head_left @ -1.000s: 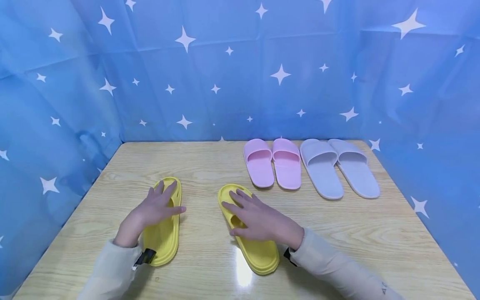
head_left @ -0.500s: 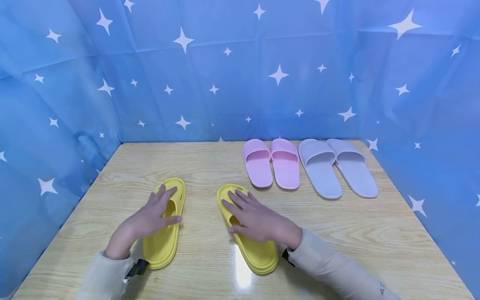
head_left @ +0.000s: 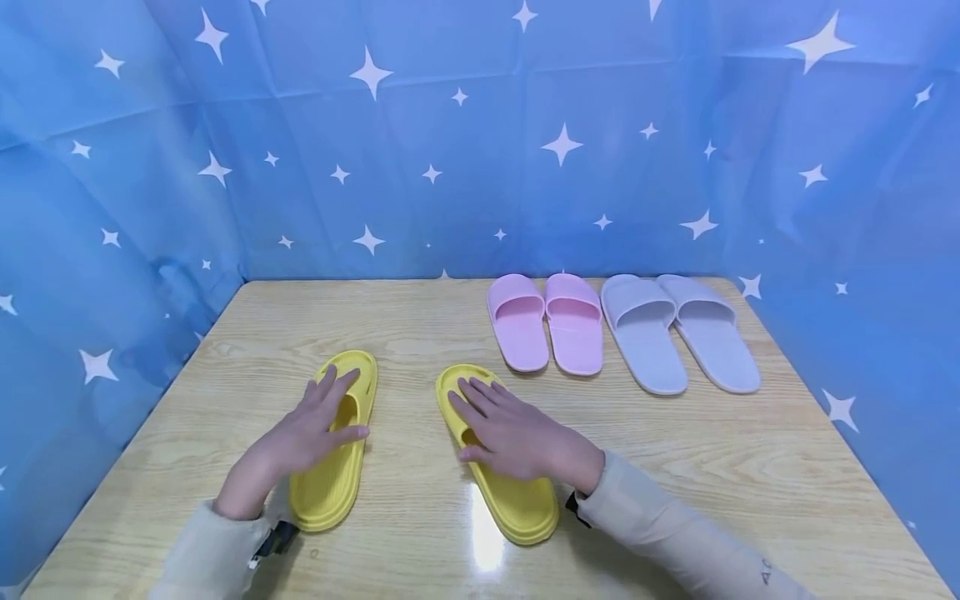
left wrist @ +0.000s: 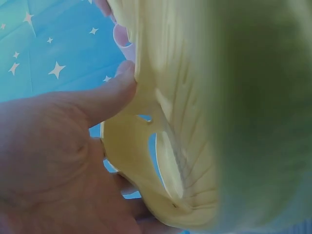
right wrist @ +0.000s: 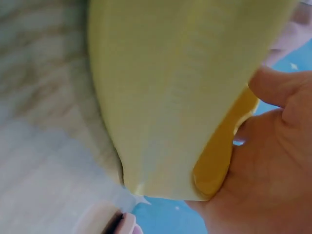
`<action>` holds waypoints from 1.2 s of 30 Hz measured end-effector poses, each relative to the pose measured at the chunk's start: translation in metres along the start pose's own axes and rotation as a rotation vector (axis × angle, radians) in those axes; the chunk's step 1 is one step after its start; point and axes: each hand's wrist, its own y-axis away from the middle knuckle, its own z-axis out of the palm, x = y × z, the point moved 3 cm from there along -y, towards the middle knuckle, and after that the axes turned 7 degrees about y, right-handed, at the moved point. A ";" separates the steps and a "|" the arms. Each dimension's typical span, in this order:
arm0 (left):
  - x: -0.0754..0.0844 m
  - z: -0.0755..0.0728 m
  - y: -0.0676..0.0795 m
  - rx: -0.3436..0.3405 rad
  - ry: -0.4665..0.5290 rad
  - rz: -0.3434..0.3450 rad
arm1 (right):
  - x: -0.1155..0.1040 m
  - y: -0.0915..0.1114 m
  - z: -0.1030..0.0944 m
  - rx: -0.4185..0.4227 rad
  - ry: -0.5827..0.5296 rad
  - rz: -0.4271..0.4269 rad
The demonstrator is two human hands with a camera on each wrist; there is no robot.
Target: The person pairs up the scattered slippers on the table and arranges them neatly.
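Two yellow slippers lie on the table with their toes pointing away. Over the strap of the left yellow slipper (head_left: 326, 496) spreads my left hand (head_left: 303, 437), fingers extended toward its toe and thumb at its inner edge. The left wrist view has that thumb (left wrist: 114, 92) against the slipper's side, with the other fingers partly hidden behind the strap. My right hand (head_left: 510, 433) rests across the strap of the right yellow slipper (head_left: 517, 508), fingers straight over the toe, thumb at the left edge. In the right wrist view the palm (right wrist: 278, 170) is beside the strap opening.
A pink slipper pair (head_left: 573, 342) stands side by side at the back right of the wooden table (head_left: 360, 308). To its right is a larger pale grey-lilac pair (head_left: 648, 358). A blue star-patterned cloth (head_left: 450, 125) encloses the table behind and at the sides.
The left yellow slipper has turned, its toe swinging slightly right, while my left hand stays over its strap. My right hand and the right slipper have hardly moved.
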 end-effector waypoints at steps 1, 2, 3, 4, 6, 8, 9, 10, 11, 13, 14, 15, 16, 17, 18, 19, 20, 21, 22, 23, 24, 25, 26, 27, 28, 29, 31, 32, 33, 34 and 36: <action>0.000 0.001 -0.001 0.000 0.001 0.006 | 0.000 0.000 0.000 -0.003 0.006 0.002; -0.001 0.001 -0.003 0.000 0.000 0.009 | 0.001 0.000 0.001 -0.004 0.006 0.003; -0.002 0.001 -0.004 -0.001 -0.002 0.011 | 0.001 0.000 0.001 -0.001 0.005 0.003; -0.002 0.001 -0.005 -0.003 -0.005 0.014 | 0.001 0.000 0.002 0.005 0.003 0.003; -0.003 -0.001 -0.008 -0.004 -0.013 0.022 | 0.002 -0.001 0.003 0.017 -0.004 -0.002; -0.004 -0.003 -0.010 -0.005 -0.023 0.031 | 0.001 -0.002 0.003 0.025 -0.018 -0.005; -0.004 -0.005 -0.011 -0.007 -0.027 0.037 | 0.001 -0.003 0.003 0.025 -0.024 -0.005; -0.003 -0.005 -0.012 -0.009 -0.030 0.044 | 0.001 -0.003 0.003 0.026 -0.027 -0.003; -0.003 -0.006 -0.014 -0.010 -0.031 0.049 | 0.001 -0.004 0.003 0.025 -0.029 -0.002; -0.002 -0.007 -0.016 -0.015 -0.031 0.054 | 0.001 -0.007 0.003 0.020 -0.034 0.008; -0.002 -0.007 -0.017 -0.016 -0.030 0.053 | 0.001 -0.008 0.003 0.020 -0.035 0.012; -0.001 -0.008 -0.018 -0.018 -0.029 0.050 | 0.001 -0.010 0.002 0.023 -0.036 0.014; -0.001 -0.008 -0.019 -0.019 -0.029 0.051 | 0.001 -0.012 0.002 0.026 -0.038 0.016; -0.001 -0.008 -0.020 -0.019 -0.030 0.048 | 0.002 -0.015 0.001 0.029 -0.042 0.019; 0.000 -0.008 -0.021 -0.021 -0.031 0.046 | 0.002 -0.017 0.001 0.032 -0.043 0.021; 0.000 -0.007 -0.022 -0.021 -0.031 0.044 | 0.003 -0.019 0.000 0.035 -0.043 0.022; 0.001 -0.007 -0.023 -0.023 -0.033 0.044 | 0.004 -0.021 -0.001 0.037 -0.042 0.025; 0.001 -0.007 -0.024 -0.023 -0.035 0.045 | 0.006 -0.024 -0.001 0.039 -0.038 0.029; 0.002 -0.007 -0.025 -0.024 -0.038 0.049 | 0.007 -0.026 -0.001 0.037 -0.037 0.032; 0.002 -0.007 -0.027 -0.025 -0.041 0.048 | 0.008 -0.028 -0.002 0.035 -0.036 0.036; 0.003 -0.006 -0.028 -0.028 -0.043 0.048 | 0.010 -0.031 -0.002 0.034 -0.036 0.041; 0.003 -0.006 -0.029 -0.028 -0.047 0.049 | 0.011 -0.033 -0.002 0.033 -0.038 0.046; 0.004 -0.006 -0.031 -0.028 -0.052 0.051 | 0.011 -0.035 -0.003 0.034 -0.041 0.050; 0.004 -0.006 -0.032 -0.029 -0.057 0.051 | 0.012 -0.037 -0.003 0.033 -0.044 0.054; 0.004 -0.007 -0.033 -0.029 -0.062 0.050 | 0.013 -0.039 -0.003 0.035 -0.048 0.056; 0.004 -0.007 -0.034 -0.030 -0.066 0.047 | 0.013 -0.041 -0.003 0.033 -0.054 0.058; 0.005 -0.008 -0.035 -0.035 -0.072 0.040 | 0.014 -0.046 -0.003 0.033 -0.063 0.060; 0.004 -0.008 -0.036 -0.038 -0.073 0.036 | 0.015 -0.047 -0.003 0.031 -0.066 0.063; 0.004 -0.008 -0.036 -0.043 -0.074 0.031 | 0.015 -0.049 -0.003 0.028 -0.067 0.067; 0.004 -0.009 -0.037 -0.046 -0.076 0.030 | 0.016 -0.051 -0.003 0.028 -0.066 0.069; 0.004 -0.010 -0.038 -0.054 -0.082 0.029 | 0.017 -0.055 -0.003 0.023 -0.065 0.073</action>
